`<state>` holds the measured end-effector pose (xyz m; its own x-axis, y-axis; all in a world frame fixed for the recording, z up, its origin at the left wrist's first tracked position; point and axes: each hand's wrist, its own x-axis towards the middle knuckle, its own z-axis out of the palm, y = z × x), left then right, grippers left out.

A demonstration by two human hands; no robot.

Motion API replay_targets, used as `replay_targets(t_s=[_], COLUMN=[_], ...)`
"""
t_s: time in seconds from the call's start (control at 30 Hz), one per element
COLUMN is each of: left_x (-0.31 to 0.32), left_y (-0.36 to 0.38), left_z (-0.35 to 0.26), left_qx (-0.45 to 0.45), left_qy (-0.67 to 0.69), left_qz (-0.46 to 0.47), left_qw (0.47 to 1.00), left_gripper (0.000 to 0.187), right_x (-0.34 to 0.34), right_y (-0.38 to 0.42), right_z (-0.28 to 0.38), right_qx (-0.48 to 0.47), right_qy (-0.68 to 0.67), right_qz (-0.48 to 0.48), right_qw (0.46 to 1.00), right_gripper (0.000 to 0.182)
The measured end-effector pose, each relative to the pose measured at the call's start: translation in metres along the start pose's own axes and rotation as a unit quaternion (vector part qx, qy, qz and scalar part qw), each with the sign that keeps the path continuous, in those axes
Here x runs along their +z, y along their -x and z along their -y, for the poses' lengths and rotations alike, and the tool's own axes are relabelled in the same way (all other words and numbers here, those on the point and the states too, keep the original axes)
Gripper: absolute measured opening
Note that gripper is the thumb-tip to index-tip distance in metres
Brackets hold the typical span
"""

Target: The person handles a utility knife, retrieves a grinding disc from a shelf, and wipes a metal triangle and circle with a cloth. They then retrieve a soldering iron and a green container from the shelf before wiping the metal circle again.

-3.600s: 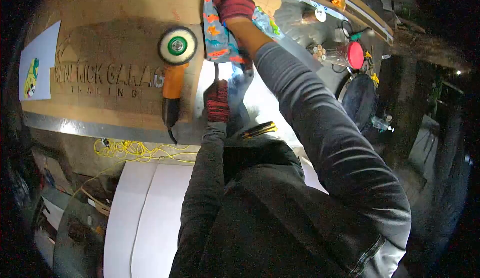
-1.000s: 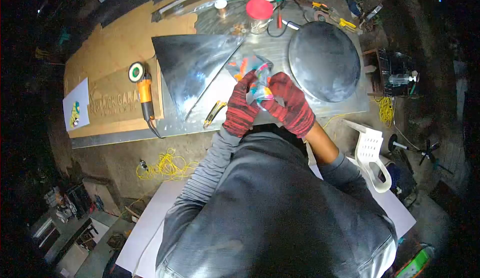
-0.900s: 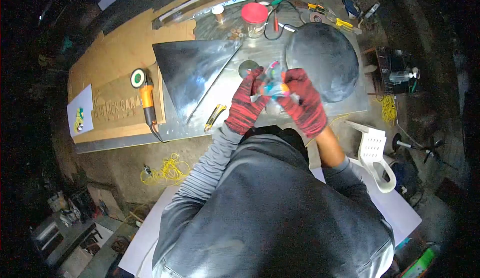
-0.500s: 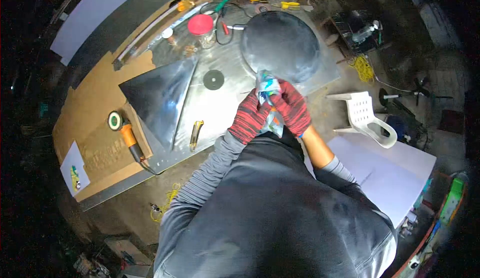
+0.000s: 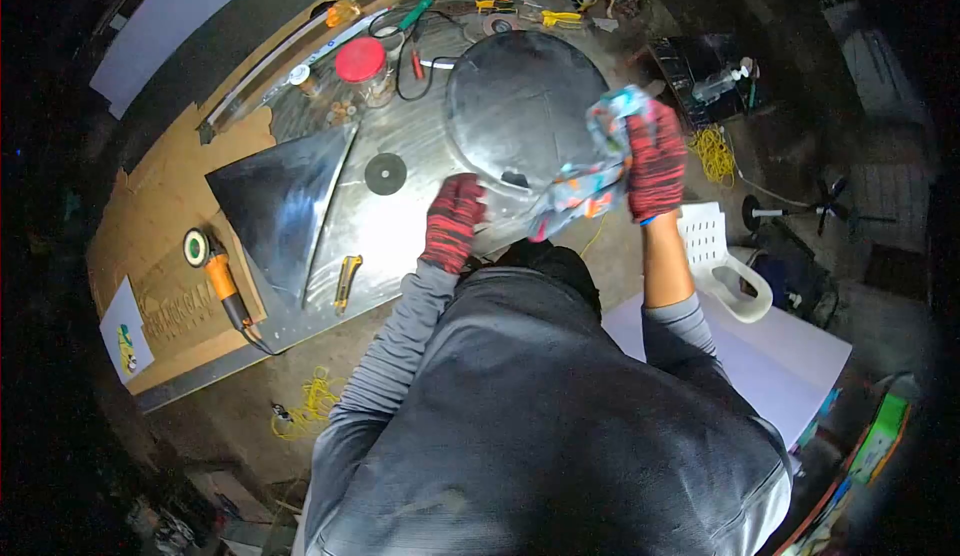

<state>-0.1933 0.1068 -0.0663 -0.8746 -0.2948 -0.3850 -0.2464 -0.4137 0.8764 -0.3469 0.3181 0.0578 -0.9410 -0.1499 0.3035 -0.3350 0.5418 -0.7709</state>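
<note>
My right hand, in a red-and-black knit glove, is closed on a patterned cloth. The cloth is light blue with orange and pink patches, hangs loosely to the left and is partly blurred. It hangs over the near right edge of a dark round disc lying on the metal table. My left hand, gloved alike, is over the table below and left of the disc, apart from the cloth. Its fingers are curled in, and nothing shows in them. A small dark patch shows at the disc's near rim.
Left on the table are a cutoff wheel, a utility knife, a dark triangular sheet and an orange angle grinder. A red-lidded jar stands at the back. A white plastic chair is to the right.
Both hands were together on the bunched cloth. My right hand has moved right and forward with it, opening it out; my left hand has let go and moved left.
</note>
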Motion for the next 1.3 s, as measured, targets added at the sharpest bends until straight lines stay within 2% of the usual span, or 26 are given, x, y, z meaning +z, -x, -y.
replay_targets(t_s=[0.1, 0.17, 0.2, 0.23, 0.3, 0.37, 0.43, 0.47, 0.5, 0.53, 0.6, 0.63, 0.7, 0.73, 0.77, 0.83, 0.87, 0.93, 1.07, 1.1, 1.13, 1.17, 1.2, 1.23, 1.27, 1.3], left_x=[0.002, 0.011, 0.02, 0.027, 0.026, 0.017, 0.009, 0.007, 0.011, 0.023, 0.054, 0.056, 0.053, 0.05, 0.047, 0.041, 0.042, 0.045, 0.036, 0.044, 0.051, 0.053, 0.039, 0.025, 0.044, 0.042], left_y=[-0.06, -0.09, -0.103, -0.115, -0.135, -0.152, -0.162, -0.161, -0.164, -0.163, -0.163, -0.166, -0.174, -0.174, -0.173, -0.174, -0.172, -0.169, -0.175, -0.179, -0.182, -0.189, -0.187, -0.184, -0.18, -0.179], left_z=[0.079, 0.109, 0.118, 0.127, 0.163, 0.202, 0.232, 0.246, 0.256, 0.24, 0.18, 0.185, 0.197, 0.208, 0.22, 0.237, 0.234, 0.221, 0.239, 0.215, 0.203, 0.208, 0.226, 0.241, 0.206, 0.206], left_qx=[0.065, 0.045, 0.028, 0.017, 0.039, 0.058, 0.11, 0.13, 0.109, 0.097, 0.014, 0.005, 0.004, 0.082, 0.076, 0.145, 0.14, 0.026, 0.049, 0.002, -0.044, 0.032, 0.091, 0.145, 0.074, 0.055], left_qy=[-0.24, -0.302, -0.263, -0.215, -0.237, -0.314, -0.486, -0.537, -0.507, -0.51, -0.291, -0.291, -0.142, -0.348, -0.347, -0.556, -0.556, -0.45, -0.463, -0.187, 0.106, 0.079, 0.342, 0.571, 0.506, 0.496], left_qz=[-0.214, -0.296, -0.33, -0.337, -0.319, -0.314, -0.316, -0.326, -0.352, -0.354, -0.403, -0.407, -0.459, -0.452, -0.457, -0.451, -0.453, -0.419, -0.457, -0.499, -0.497, -0.541, -0.379, -0.178, -0.332, -0.365], left_qw=[0.945, 0.905, 0.906, 0.917, 0.917, 0.894, 0.807, 0.767, 0.779, 0.778, 0.868, 0.866, 0.877, 0.817, 0.816, 0.683, 0.683, 0.788, 0.758, 0.846, 0.86, 0.837, 0.855, 0.788, 0.793, 0.786], left_gripper=[0.044, 0.053, 0.061, 0.064, 0.064, 0.06, 0.055, 0.053, 0.051, 0.051, 0.045, 0.045, 0.047, 0.045, 0.045, 0.043, 0.043, 0.045, 0.041, 0.041, 0.05, 0.056, 0.057, 0.059, 0.059, 0.062], right_x=[-0.031, -0.031, -0.027, -0.015, 0.02, 0.058, 0.092, 0.104, 0.117, 0.136, 0.178, 0.195, 0.222, 0.231, 0.241, 0.277, 0.308, 0.398, 0.322, 0.307, 0.274, 0.27, 0.255, 0.237, 0.228, 0.222], right_y=[-0.062, -0.095, -0.11, -0.124, -0.141, -0.15, -0.156, -0.163, -0.171, -0.18, -0.198, -0.205, -0.217, -0.225, -0.232, -0.229, -0.226, -0.19, -0.107, -0.085, -0.072, -0.048, -0.034, -0.029, -0.019, -0.017], right_z=[-0.033, -0.068, -0.091, -0.171, -0.222, -0.241, -0.248, -0.249, -0.255, -0.271, -0.31, -0.32, -0.328, -0.317, -0.296, -0.282, -0.284, -0.294, -0.185, -0.169, -0.157, -0.174, -0.175, -0.171, -0.178, -0.178], right_qx=[-0.014, 0.008, 0.036, -0.078, 0.093, 0.142, 0.194, 0.1, 0.0, 0.006, -0.189, -0.187, -0.248, -0.25, -0.227, -0.219, -0.232, -0.301, -0.359, -0.331, -0.329, -0.367, -0.357, -0.36, -0.337, -0.315], right_qy=[0.012, -0.013, -0.037, 0.087, -0.117, -0.161, -0.202, -0.11, -0.018, -0.019, 0.134, 0.133, 0.226, 0.225, 0.247, 0.221, 0.174, 0.144, 0.104, 0.169, 0.127, 0.064, 0.06, 0.106, 0.093, 0.079], right_qz=[-0.03, -0.007, 0.005, 0.007, 0.088, 0.13, 0.168, 0.194, 0.215, 0.226, 0.219, 0.228, 0.183, 0.19, 0.231, 0.275, 0.281, 0.302, 0.438, 0.529, 0.532, 0.512, 0.526, 0.568, 0.565, 0.56], right_qw=[0.999, 1.0, 0.999, 0.993, 0.985, 0.968, 0.945, 0.97, 0.976, 0.974, 0.948, 0.946, 0.924, 0.922, 0.913, 0.91, 0.915, 0.893, 0.817, 0.763, 0.77, 0.774, 0.77, 0.732, 0.747, 0.762], right_gripper=[0.038, 0.039, 0.04, 0.04, 0.041, 0.042, 0.043, 0.039, 0.036, 0.036, 0.033, 0.033, 0.032, 0.032, 0.032, 0.034, 0.035, 0.033, 0.029, 0.026, 0.023, 0.02, 0.021, 0.022, 0.023, 0.023])
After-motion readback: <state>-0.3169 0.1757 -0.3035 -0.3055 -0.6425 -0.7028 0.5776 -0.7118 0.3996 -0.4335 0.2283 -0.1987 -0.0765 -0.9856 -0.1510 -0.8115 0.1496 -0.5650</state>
